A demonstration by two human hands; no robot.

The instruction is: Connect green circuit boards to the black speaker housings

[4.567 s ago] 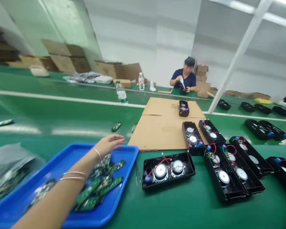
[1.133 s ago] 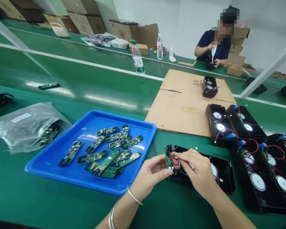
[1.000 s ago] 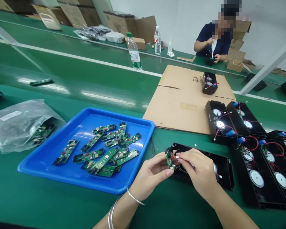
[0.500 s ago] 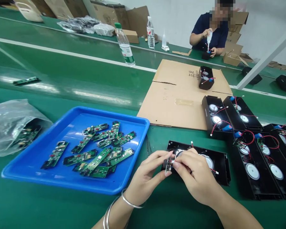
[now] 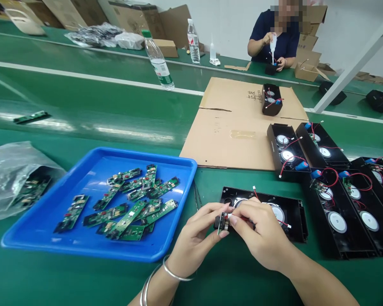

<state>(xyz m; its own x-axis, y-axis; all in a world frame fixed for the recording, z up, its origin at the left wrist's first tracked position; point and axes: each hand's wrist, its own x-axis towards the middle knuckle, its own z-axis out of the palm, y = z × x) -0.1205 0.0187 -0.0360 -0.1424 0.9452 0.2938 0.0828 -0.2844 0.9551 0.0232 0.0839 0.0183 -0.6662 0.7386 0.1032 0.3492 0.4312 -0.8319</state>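
My left hand (image 5: 193, 233) pinches a small circuit board (image 5: 221, 223) between thumb and fingers, turned nearly edge-on. Against the board's right side, my right hand (image 5: 264, 233) closes thumb and forefinger on a small white wire plug (image 5: 229, 216). Whether the plug is seated in the board I cannot tell. Both hands are over the left part of an open black speaker housing (image 5: 294, 214) lying on the green table. Two round white speakers show inside it, partly covered by my fingers. Short red leads with white plugs stick out of the housing.
Left stands a blue tray (image 5: 92, 250) holding several circuit boards, beside a plastic bag (image 5: 6, 170) of more boards. Tweezers (image 5: 197, 196) lie by the tray. Several wired housings (image 5: 338, 223) line the right. Behind are a cardboard sheet (image 5: 217, 138), bottles (image 5: 159, 63) and a co-worker (image 5: 257, 42).
The whole view has shifted slightly. My right fingers have pushed closer to the board, and less of the white plug shows. Both hands keep their grip.
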